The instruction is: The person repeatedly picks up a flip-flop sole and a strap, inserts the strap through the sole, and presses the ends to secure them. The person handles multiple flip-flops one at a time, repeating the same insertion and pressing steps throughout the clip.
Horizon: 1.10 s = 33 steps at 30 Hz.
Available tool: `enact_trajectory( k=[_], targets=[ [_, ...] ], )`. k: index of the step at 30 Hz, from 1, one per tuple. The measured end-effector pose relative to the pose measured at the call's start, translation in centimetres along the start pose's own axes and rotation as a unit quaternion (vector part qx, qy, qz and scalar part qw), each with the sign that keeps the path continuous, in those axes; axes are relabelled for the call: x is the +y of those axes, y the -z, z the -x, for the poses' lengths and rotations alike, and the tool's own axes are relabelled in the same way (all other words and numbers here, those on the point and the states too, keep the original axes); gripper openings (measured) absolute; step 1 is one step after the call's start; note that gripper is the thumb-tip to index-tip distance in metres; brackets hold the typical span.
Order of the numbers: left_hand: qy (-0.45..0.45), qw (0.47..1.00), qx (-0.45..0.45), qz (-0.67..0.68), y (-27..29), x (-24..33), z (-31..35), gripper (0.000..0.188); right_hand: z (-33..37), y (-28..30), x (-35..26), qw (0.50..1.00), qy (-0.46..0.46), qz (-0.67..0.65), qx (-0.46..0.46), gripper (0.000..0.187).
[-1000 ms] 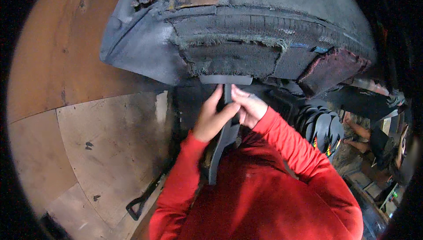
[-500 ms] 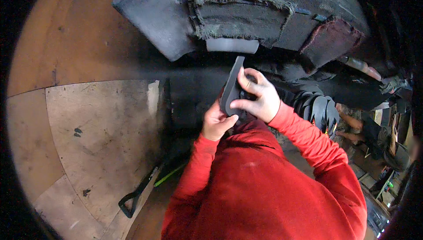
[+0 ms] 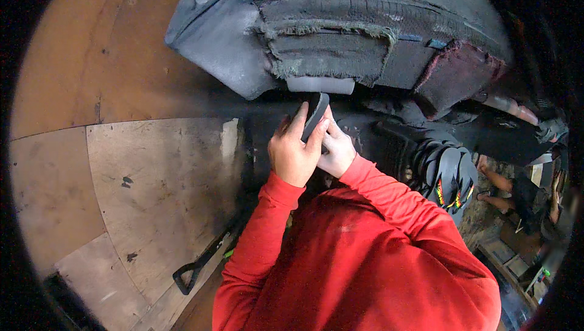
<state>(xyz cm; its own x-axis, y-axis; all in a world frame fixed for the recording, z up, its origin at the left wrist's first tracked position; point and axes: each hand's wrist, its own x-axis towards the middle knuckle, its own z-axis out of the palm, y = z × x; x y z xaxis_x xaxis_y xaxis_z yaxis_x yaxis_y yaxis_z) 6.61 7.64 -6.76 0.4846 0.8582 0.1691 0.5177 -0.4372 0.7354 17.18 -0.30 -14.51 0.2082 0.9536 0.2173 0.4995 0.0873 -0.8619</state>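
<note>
Dark sole piece (image 3: 315,114) between both hands (image 3: 311,148)

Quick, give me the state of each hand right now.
Left hand: closed around the dark flat rubber piece, fingers along its side.
Right hand: also gripping the same piece from the other side.

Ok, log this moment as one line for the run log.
left hand: grips dark flat piece | right hand: on same piece | above: worn grey machine | floor: black-handled tool
</note>
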Motion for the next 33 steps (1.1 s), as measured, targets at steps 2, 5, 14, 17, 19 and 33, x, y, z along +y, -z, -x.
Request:
enact_trajectory(
  k=[2,5,14,17,19,33],
  targets=[
    [-0.039,0.998,0.008,-0.048,0.4,0.5,-0.5,0.036,0.1,1.1,-1.2,0.999,0.009,-0.033,-0.02,0.081],
    [0.001,0.999,-0.018,-0.052,1.0,1.5,-1.2,0.032,-0.4,2.7,-2.6,0.997,0.025,-0.063,-0.047,0.089],
    [0.138,0.985,-0.095,0.05,1.8,3.6,-2.3,0.028,-2.0,6.1,-4.5,0.945,-0.131,-0.25,-0.167,0.086],
    [0.187,0.973,-0.116,0.064,-0.7,2.1,-3.8,0.033,-3.2,6.5,-3.1,0.932,-0.211,-0.236,-0.174,0.083],
    [0.165,0.977,-0.105,0.079,-2.6,0.7,-4.6,0.037,-4.1,6.9,-1.6,0.939,-0.21,-0.217,-0.168,0.086],
    [0.137,0.9,-0.007,0.414,-3.8,-0.4,2.9,0.048,0.1,7.0,-2.1,0.977,0.019,0.18,-0.109,0.08]
  ],
)
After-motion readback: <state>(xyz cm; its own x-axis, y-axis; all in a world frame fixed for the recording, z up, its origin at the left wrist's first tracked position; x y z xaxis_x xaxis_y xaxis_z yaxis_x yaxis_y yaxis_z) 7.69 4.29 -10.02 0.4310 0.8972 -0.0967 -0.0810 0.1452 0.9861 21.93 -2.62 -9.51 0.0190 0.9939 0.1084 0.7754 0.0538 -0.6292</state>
